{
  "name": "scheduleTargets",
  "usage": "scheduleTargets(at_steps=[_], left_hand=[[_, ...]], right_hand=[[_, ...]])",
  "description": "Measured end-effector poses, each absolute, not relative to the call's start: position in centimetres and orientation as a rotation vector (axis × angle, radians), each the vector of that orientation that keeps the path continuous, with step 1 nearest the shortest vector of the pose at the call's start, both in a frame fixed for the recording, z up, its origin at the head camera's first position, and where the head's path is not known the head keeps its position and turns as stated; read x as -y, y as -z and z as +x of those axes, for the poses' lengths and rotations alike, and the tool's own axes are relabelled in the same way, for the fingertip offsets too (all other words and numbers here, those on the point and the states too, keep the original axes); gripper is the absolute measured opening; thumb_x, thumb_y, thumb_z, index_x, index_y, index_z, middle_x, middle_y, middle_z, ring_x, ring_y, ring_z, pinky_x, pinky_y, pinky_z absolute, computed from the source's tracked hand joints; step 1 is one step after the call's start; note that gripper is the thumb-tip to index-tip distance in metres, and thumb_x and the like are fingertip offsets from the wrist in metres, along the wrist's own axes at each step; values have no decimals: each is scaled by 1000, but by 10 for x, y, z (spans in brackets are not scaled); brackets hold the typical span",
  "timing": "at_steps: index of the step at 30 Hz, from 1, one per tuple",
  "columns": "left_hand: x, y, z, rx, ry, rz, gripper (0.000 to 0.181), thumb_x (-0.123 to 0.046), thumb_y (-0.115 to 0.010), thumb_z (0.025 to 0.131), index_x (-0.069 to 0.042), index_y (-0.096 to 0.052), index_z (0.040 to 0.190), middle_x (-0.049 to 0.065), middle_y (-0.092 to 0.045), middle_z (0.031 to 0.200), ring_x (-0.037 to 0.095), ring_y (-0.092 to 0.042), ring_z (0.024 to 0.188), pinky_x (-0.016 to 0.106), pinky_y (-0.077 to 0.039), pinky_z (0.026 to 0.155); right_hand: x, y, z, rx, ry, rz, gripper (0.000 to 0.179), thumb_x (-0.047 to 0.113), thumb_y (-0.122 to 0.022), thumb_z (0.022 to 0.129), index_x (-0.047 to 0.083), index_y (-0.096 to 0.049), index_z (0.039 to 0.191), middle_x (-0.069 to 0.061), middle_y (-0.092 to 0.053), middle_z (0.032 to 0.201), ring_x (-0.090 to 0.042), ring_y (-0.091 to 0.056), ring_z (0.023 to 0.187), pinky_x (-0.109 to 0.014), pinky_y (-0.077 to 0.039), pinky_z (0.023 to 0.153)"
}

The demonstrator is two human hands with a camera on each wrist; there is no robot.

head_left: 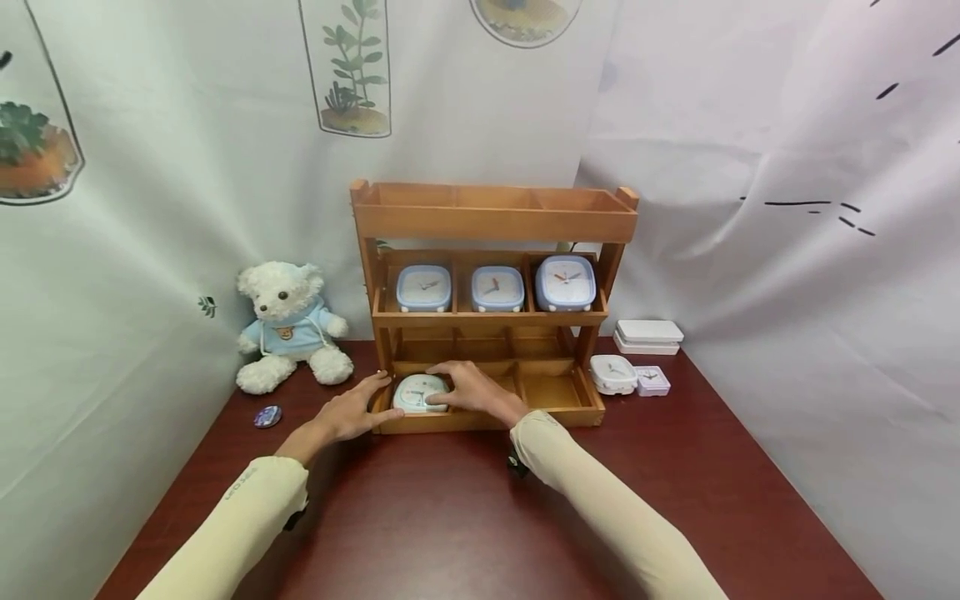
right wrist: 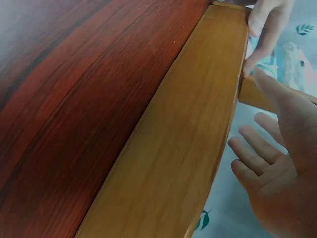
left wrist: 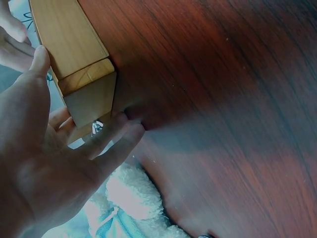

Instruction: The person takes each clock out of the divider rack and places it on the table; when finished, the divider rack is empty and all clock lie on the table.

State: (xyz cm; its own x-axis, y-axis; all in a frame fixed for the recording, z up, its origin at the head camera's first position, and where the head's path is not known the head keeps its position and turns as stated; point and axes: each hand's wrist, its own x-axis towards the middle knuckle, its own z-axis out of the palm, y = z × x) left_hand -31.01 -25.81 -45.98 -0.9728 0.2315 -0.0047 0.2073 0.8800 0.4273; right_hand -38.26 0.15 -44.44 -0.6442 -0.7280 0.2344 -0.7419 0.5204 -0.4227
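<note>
Dark-red table (head_left: 480, 517), wooden rack (head_left: 495, 223) on it, white clock (head_left: 415, 392) in its bottom-left compartment between left hand (head_left: 347, 417) and right hand (head_left: 476, 392). Left spread wide, holding nothing, thumb at rack's front edge; right loosely open at clock's right edge (contact hard to tell), plush bear (head_left: 292, 329) left of left hand.

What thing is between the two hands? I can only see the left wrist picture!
Observer: A pale clock, low in the wooden shelf, between the left hand and the right hand.
Operator: Cool! Are there more clocks higher up?
Observer: Yes, three blue-rimmed clocks stand side by side above it.
Operator: Any on the table too?
Observer: Yes, a white clock and a smaller square clock, just right of the shelf.
</note>
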Motion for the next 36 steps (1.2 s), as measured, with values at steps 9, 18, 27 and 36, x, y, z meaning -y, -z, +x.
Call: scheduleTargets(at_steps=[9, 18, 27, 36], left_hand=[[254, 459, -310, -2995, -672, 335, 89, -66, -59, 97, -9, -36, 162, 18, -26, 169, 52, -38, 144, 76, -35, 103], [253, 458, -309, -3019, -643, 336, 89, -66, -60, 97, -10, -38, 162, 17, -28, 169, 55, -43, 140, 76, -38, 101], [255, 460, -309, -3025, -650, 330, 90, -68, -60, 96, -11, -38, 162, 16, -29, 169, 54, -43, 139, 76, -38, 101], [257, 462, -310, -3023, -652, 321, 88, -67, -60, 96, -12, -39, 162, 15, -29, 169, 54, -44, 139, 76, -38, 101]], right_hand=[[11, 454, -388, 2778, -664, 1318, 50, 36, -81, 93, 9, -69, 134, -4, -68, 136, -21, -60, 130, -32, -46, 108], [13, 461, -390, 2829, -659, 1282, 52, 37, -79, 93, 14, -64, 138, -4, -65, 141, -20, -59, 131, -33, -43, 112], [17, 459, -395, 2866, -599, 1277, 64, 37, -89, 84, 16, -60, 137, -7, -63, 142, -23, -58, 131, -44, -36, 118], [18, 461, -400, 2771, -548, 1329, 66, 41, -91, 81, 16, -66, 138, -5, -65, 141, -23, -58, 132, -51, -33, 120]])
